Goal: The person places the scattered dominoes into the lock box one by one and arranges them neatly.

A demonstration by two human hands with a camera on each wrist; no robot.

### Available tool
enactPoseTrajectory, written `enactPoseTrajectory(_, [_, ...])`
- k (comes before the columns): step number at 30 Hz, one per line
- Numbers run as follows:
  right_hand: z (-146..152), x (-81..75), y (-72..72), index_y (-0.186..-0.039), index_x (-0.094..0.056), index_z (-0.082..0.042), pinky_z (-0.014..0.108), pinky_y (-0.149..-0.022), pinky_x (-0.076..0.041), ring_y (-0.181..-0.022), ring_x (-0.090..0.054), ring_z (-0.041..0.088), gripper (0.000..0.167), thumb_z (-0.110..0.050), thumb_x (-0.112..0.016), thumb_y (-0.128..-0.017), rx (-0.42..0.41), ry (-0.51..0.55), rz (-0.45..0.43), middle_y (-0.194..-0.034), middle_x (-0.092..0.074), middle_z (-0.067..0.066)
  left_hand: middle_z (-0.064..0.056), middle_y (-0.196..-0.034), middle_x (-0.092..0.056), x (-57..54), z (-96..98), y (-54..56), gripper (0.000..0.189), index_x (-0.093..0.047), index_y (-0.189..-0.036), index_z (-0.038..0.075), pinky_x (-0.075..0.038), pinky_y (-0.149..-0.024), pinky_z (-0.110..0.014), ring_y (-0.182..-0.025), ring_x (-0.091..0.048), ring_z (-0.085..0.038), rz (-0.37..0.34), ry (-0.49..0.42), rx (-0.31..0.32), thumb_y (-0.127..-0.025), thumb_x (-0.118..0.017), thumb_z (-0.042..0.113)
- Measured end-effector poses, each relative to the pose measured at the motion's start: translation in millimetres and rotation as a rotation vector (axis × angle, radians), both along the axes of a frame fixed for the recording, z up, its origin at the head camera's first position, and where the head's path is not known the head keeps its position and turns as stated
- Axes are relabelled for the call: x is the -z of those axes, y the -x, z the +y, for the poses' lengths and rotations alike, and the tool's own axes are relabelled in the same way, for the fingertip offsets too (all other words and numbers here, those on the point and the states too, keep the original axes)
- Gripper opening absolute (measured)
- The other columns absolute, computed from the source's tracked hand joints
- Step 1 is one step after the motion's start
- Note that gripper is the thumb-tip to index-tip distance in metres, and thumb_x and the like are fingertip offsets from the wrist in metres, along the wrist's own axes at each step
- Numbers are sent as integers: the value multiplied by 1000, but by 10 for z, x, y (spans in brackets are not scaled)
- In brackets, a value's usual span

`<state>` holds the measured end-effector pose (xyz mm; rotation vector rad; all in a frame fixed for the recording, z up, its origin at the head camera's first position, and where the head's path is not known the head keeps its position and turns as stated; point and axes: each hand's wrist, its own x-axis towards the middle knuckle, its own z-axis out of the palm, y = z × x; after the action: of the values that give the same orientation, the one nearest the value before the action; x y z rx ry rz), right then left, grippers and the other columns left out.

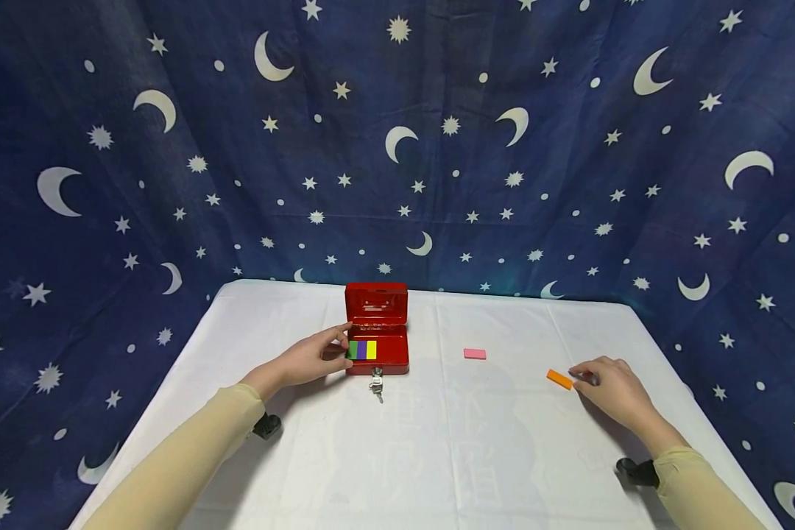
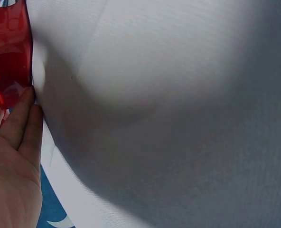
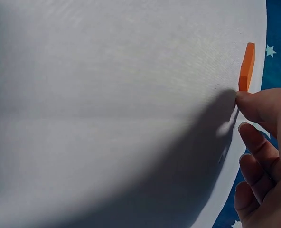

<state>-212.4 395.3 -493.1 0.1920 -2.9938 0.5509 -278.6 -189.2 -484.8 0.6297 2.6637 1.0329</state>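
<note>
A red metal cash box (image 1: 392, 353) stands on the table with its lid (image 1: 376, 303) raised. A green block (image 1: 353, 350), a purple block (image 1: 361, 350) and a yellow block (image 1: 372, 350) lie side by side inside, at its left. My left hand (image 1: 310, 358) rests against the box's left side, thumb near the front corner; the left wrist view shows fairly straight fingers touching the red wall. Far to the right, my right hand (image 1: 612, 390) has thumb and index finger at the near end of a flat orange block (image 1: 559, 379), pinching it close over the tablecloth.
A pink block (image 1: 475, 354) lies flat between the box and my right hand. Keys (image 1: 376, 384) hang from the box's front lock. White cloth (image 1: 397, 471) covers the table, and a dark blue curtain (image 1: 464, 191) with moons and stars surrounds it.
</note>
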Motion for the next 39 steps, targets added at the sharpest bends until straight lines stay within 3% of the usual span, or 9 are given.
enactPoseTrajectory(9, [-22, 32, -65, -102, -77, -14, 41, -75, -40, -94, -49, 26, 13, -13, -73, -90, 4, 58, -32, -102, -66, 4, 4, -166, -31, 5, 6, 5, 30, -56, -109, 22, -36, -116, -50, -132, -56, -19, -27, -9, 0, -93, -76, 38])
enactPoseTrajectory(15, [-114, 10, -99, -97, -76, -16, 40, -75, -41, -91, -50, 23, 12, -9, -72, -89, -36, 112, -76, -99, -65, 0, 4, -165, -31, 6, 1, 6, 29, -56, -109, 22, -36, -116, -50, -134, -55, -20, -23, -8, -4, -94, -75, 38])
enactPoseTrajectory(18, [-150, -4, -90, -104, -75, -14, 39, -77, -45, -92, -53, 22, 14, -13, -76, -89, -42, 150, -105, -100, -65, 1, 4, -166, -31, 4, 1, 3, 30, -56, -109, 22, -36, -116, -50, -134, -54, -20, -20, -9, 0, -94, -75, 38])
enactPoseTrajectory(25, [-133, -16, -43, -130, -67, -6, 34, -76, -43, -94, -49, 23, 52, -29, -84, -86, -66, 204, -155, -105, -62, 6, 3, -165, -32, -2, 10, -11, 30, -57, -109, 21, -36, -116, -48, -132, -56, -20, -13, -11, 0, -93, -75, 38])
enactPoseTrajectory(33, [-134, -2, -13, -131, -68, -8, 32, -81, -48, -98, -53, 22, 53, -33, -83, -87, -100, 226, -150, -112, -65, 7, 3, -165, -32, 2, 10, -10, 32, -57, -110, 19, -36, -116, -45, -129, -59, -19, -18, -19, 3, -93, -76, 39])
enactPoseTrajectory(39, [-173, 27, 33, -128, -70, -9, 33, -78, -46, -95, -52, 22, 50, -34, -83, -87, -97, 214, -119, -106, -65, 4, 3, -165, -32, 4, -3, -5, 31, -57, -110, 19, -36, -116, -44, -129, -59, -18, -16, -20, 4, -93, -75, 38])
